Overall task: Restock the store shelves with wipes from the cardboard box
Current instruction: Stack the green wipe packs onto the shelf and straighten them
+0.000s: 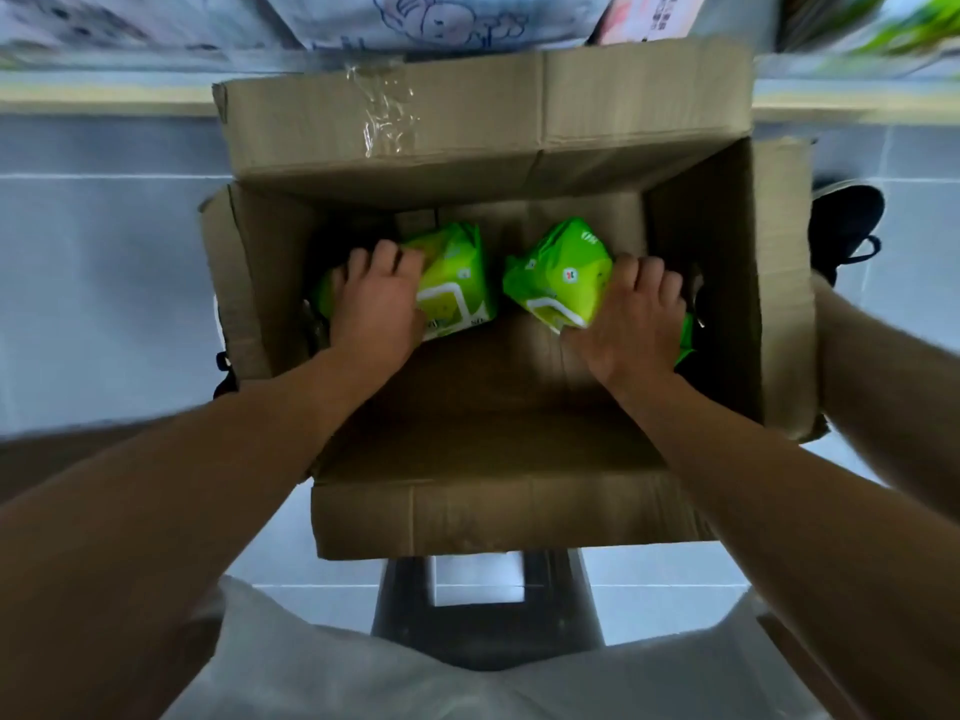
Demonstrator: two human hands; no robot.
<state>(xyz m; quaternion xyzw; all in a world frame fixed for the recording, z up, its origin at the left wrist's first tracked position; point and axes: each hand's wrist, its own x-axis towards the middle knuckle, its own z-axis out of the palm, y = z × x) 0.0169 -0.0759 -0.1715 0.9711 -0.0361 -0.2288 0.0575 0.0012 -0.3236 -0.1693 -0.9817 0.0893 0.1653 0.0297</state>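
Note:
An open cardboard box (483, 517) stands below me with its flaps spread. Both my hands reach down inside it. My left hand (376, 304) grips a green pack of wipes (457, 280) at the box's left side, fingers curled over its top edge. My right hand (636, 319) grips a second green pack of wipes (561, 272) at the right side, tilted up on its edge. Another strip of green packaging (685, 337) shows behind my right hand. The box bottom between and in front of the packs is bare cardboard.
The box rests on a dark stool (483, 615) over a pale tiled floor. A shelf edge (104, 103) with packaged goods (436, 18) runs across the top, blurred. A black shoe (847, 220) is right of the box, a dark object at its left side.

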